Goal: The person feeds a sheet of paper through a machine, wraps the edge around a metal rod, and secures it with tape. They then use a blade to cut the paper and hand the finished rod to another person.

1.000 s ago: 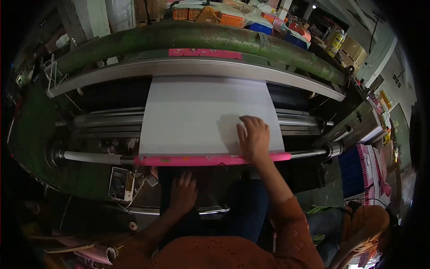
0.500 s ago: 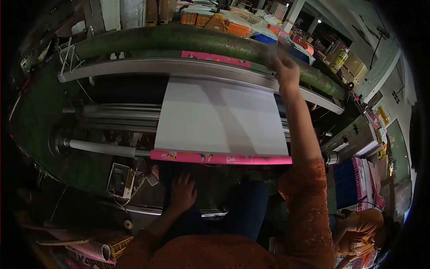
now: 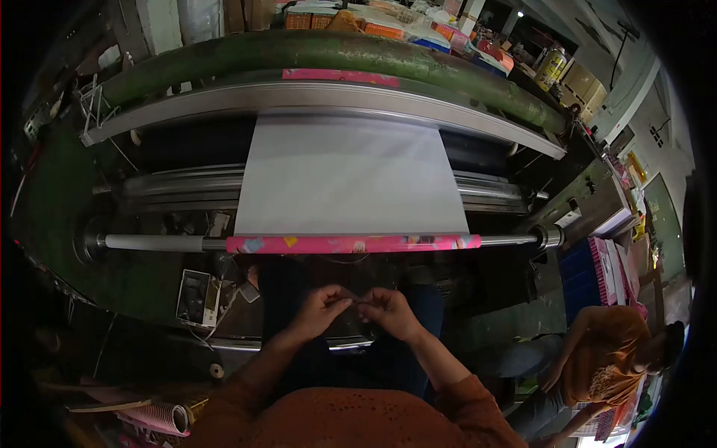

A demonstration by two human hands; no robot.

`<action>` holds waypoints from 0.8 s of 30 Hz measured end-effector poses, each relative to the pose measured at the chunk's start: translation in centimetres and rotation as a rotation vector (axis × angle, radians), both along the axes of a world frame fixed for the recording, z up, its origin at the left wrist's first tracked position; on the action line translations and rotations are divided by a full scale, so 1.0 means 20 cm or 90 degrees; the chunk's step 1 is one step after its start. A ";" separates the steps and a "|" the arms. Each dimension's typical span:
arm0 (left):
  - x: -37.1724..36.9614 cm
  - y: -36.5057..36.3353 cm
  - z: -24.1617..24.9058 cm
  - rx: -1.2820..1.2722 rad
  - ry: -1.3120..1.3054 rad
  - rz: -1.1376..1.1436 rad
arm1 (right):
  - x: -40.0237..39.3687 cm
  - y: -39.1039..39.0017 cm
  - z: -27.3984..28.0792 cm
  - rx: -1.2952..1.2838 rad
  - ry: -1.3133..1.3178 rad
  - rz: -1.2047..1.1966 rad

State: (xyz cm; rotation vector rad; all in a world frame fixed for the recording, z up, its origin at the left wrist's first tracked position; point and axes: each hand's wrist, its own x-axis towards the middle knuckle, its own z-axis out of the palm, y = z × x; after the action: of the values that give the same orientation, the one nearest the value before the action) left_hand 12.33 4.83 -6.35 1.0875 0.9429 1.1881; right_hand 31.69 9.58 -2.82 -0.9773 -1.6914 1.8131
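My left hand (image 3: 320, 310) and my right hand (image 3: 390, 312) meet above my lap, fingertips pinched close together. Whatever lies between them is too small and dim to make out. Just beyond them, a pink printed roll (image 3: 314, 245) sits on a metal shaft (image 3: 508, 240). From the roll a wide white sheet (image 3: 347, 175) runs back and passes beneath a long metal bar (image 3: 336, 97). Behind the bar stretches a thick green roller (image 3: 314, 51), and a strip of pink printed material (image 3: 340, 75) shows between the two. Neither hand touches the sheet or roll.
A small open box (image 3: 196, 299) stands on the machine base at left. Another person (image 3: 609, 340) in an orange top is at lower right, near a blue container (image 3: 581, 280). A yellow bottle (image 3: 550, 69) stands beyond the roller's right end.
My right hand has come down from above the green roller to meet my left hand over my lap. The pink roll's visible pattern has shifted. The other person shows more fully.
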 end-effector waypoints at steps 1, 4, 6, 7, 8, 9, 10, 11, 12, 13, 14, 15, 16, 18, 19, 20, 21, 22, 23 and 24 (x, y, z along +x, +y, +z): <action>0.01 0.00 0.00 0.000 0.001 -0.001 | 0.04 0.00 -0.06 0.001 -0.028 -0.031; -0.01 -0.01 -0.03 0.104 0.425 0.063 | 0.17 -0.02 -0.18 0.211 -0.240 -0.093; -0.05 -0.01 -0.13 0.194 0.874 0.247 | 0.26 -0.04 -0.28 0.423 -0.421 -0.123; -0.09 -0.01 -0.20 0.191 0.876 0.248 | 0.31 -0.05 -0.33 0.454 -0.431 -0.130; -0.13 -0.01 -0.29 0.207 0.913 0.248 | 0.34 -0.05 -0.39 0.485 -0.442 -0.137; -0.14 -0.01 -0.30 0.223 0.949 0.247 | 0.34 -0.05 -0.40 0.484 -0.441 -0.134; -0.13 -0.01 -0.31 0.221 0.951 0.247 | 0.34 -0.05 -0.42 0.495 -0.439 -0.136; -0.13 -0.01 -0.32 0.222 0.955 0.230 | 0.34 -0.06 -0.43 0.503 -0.439 -0.139; -0.12 -0.01 -0.30 0.223 0.957 0.214 | 0.35 -0.06 -0.44 0.500 -0.439 -0.137; -0.11 0.00 -0.29 0.221 0.957 0.214 | 0.35 -0.05 -0.45 0.495 -0.441 -0.141; -0.10 0.00 -0.29 0.205 0.971 0.195 | 0.36 -0.04 -0.46 0.491 -0.443 -0.144; -0.10 0.00 -0.29 0.188 0.982 0.176 | 0.36 -0.05 -0.44 0.490 -0.444 -0.141; -0.09 0.00 -0.28 0.184 0.980 0.177 | 0.35 -0.05 -0.42 0.493 -0.439 -0.139; -0.09 0.00 -0.29 0.183 0.978 0.187 | 0.34 -0.06 -0.38 0.495 -0.436 -0.130; -0.09 0.00 -0.29 0.177 0.976 0.190 | 0.34 -0.07 -0.37 0.475 -0.435 -0.131; -0.09 0.00 -0.30 0.187 0.969 0.196 | 0.33 -0.07 -0.37 0.454 -0.434 -0.130; -0.09 0.00 -0.31 0.195 0.962 0.203 | 0.33 -0.06 -0.37 0.454 -0.435 -0.121; -0.09 0.00 -0.31 0.185 0.960 0.207 | 0.34 -0.06 -0.39 0.439 -0.461 -0.114; -0.09 0.00 -0.32 0.210 0.946 0.220 | 0.35 -0.06 -0.40 0.425 -0.486 -0.107; -0.09 0.00 -0.33 0.234 0.932 0.234 | 0.34 -0.06 -0.40 0.425 -0.486 -0.095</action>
State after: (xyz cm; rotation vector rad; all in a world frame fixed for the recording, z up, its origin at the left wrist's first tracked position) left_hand 10.51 4.82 -12.97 2.2175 2.1314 0.6987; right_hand 38.53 8.47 -10.74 -1.5025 -2.3374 0.6698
